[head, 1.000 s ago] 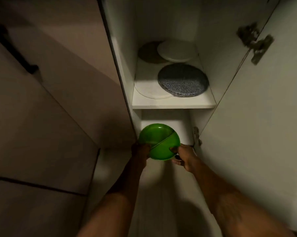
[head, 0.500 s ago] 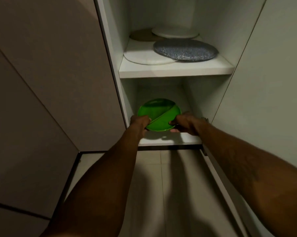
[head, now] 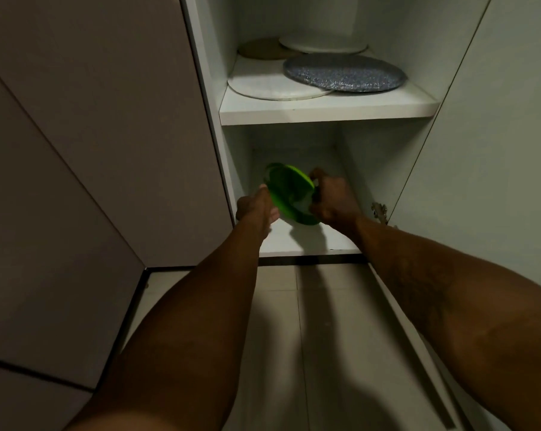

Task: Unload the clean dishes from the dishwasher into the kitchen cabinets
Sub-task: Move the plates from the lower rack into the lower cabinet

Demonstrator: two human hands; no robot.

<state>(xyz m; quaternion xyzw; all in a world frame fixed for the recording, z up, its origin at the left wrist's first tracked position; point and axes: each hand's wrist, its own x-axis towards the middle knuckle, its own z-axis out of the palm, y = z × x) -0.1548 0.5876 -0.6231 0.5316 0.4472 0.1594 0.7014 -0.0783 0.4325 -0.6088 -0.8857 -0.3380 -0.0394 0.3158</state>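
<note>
White cabinet [head: 371,169] stands open, door [head: 496,150] swung to the right, over a tiled floor [head: 278,306]. Green plates [head: 289,194] sit tilted and motion-blurred inside the lower compartment, raised above the bottom shelf [head: 297,241]. Right hand [head: 331,203] grips their right rim with curled fingers. Left hand [head: 256,209] lies loose, fingers straight against the lower left rim. Upper shelf [head: 325,112] carries a speckled grey plate [head: 343,73] overlapping a white plate [head: 272,88].
</note>
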